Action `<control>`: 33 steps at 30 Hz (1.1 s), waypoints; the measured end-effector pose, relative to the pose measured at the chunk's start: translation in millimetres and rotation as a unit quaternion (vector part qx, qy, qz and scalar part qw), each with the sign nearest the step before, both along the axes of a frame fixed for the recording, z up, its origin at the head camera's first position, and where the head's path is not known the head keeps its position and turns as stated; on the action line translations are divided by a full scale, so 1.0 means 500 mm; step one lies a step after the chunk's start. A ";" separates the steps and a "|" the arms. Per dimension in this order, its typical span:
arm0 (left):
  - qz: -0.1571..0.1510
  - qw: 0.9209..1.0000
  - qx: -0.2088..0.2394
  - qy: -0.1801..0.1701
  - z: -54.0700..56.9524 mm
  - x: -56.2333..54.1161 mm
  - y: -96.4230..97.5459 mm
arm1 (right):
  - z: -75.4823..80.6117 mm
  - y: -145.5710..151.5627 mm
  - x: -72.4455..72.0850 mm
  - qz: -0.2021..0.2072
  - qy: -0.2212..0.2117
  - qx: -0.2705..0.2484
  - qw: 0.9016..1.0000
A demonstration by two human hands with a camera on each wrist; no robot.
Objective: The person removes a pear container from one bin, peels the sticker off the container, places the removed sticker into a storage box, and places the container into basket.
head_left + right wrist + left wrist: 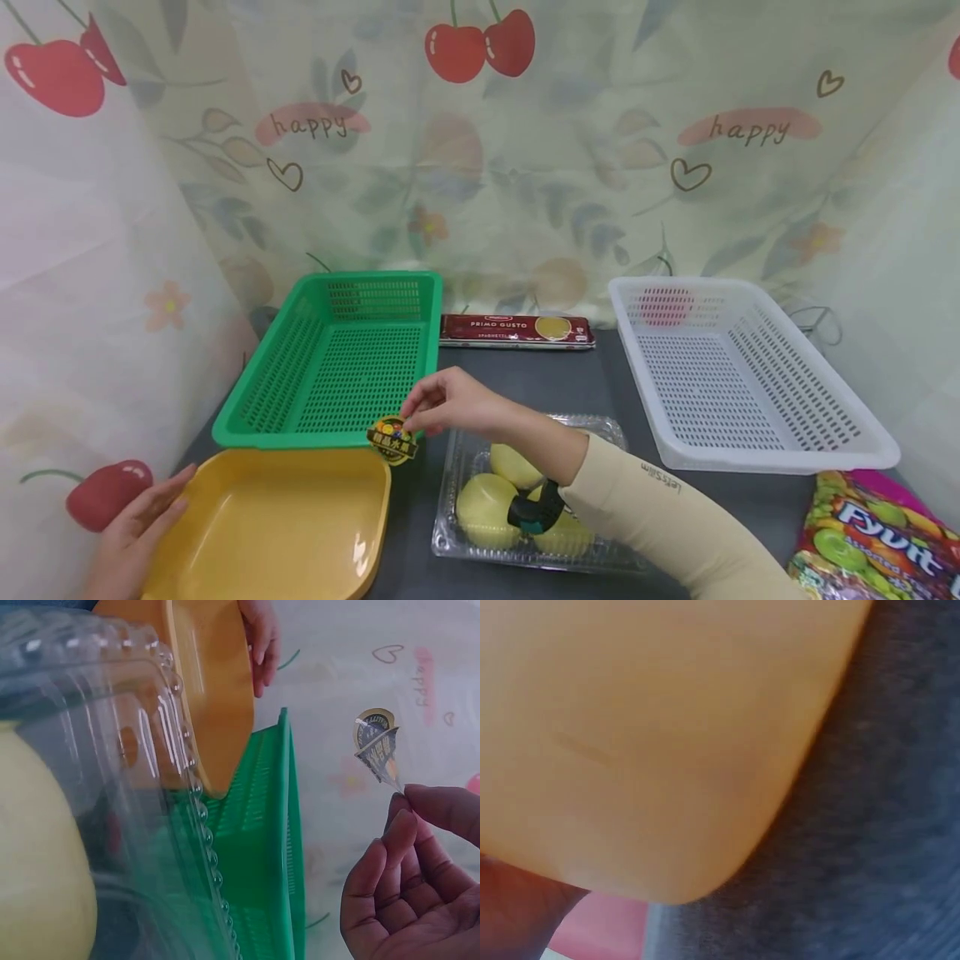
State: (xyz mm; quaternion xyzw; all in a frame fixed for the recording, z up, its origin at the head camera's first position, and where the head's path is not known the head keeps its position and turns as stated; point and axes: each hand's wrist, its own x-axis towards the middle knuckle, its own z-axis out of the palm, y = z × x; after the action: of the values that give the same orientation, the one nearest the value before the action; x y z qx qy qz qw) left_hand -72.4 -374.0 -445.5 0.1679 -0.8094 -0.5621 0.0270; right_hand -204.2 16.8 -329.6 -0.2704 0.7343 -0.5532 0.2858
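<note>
Between thumb and fingertips, my right hand (pixel 461 407) pinches a round black-and-gold fruit sticker (pixel 392 440). The sticker hangs over the gap beside the green basket and the yellow basin; in the right wrist view it looks folded or curled above the fingertips. Below the right forearm sits a clear plastic clamshell box (pixel 450 533) with several pale yellow round fruits (pixel 486 504) inside. At the yellow basin's (pixel 277 517) left rim, my left hand (pixel 138 533) rests with fairly straight fingers. Only part of that hand shows in the left wrist view, beside the basin's wall.
Behind the basin stands a green slotted basket (pixel 360 367). A white slotted basket (pixel 720 383) is at the right, with a colourful Fyvit bag (pixel 870 542) in front of it. A red spaghetti pack (pixel 517 330) lies along the back, against the patterned curtain (pixel 480 208).
</note>
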 end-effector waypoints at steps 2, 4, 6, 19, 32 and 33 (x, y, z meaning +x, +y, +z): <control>0.006 0.999 0.034 0.010 -0.004 0.000 0.000 | -0.001 -0.006 0.000 0.002 -0.004 -0.001 1.000; 0.006 0.998 0.059 0.013 -0.005 0.000 0.000 | -0.002 -0.013 0.001 0.002 -0.007 -0.002 1.000; 0.008 0.998 0.068 -0.004 -0.006 -0.002 0.000 | -0.004 -0.020 0.001 0.005 -0.008 -0.003 1.000; -0.030 0.999 -0.028 0.014 -0.023 -0.006 -0.008 | -0.021 -0.077 0.004 0.021 -0.007 0.002 1.000; -0.039 0.993 -0.036 -0.109 -0.007 -0.014 -0.012 | -0.032 -0.147 0.021 0.070 0.022 0.045 0.996; -0.037 0.993 -0.035 -0.108 -0.006 -0.014 -0.012 | -0.030 -0.153 0.023 0.074 0.023 0.050 0.996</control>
State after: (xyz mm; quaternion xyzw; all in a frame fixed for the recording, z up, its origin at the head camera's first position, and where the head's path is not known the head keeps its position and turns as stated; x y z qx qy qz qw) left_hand -79.6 -379.9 -448.4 0.1963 -0.8324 -0.5127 -0.0760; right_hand -192.5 -59.8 -344.5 -0.3225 0.7451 -0.4868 0.3221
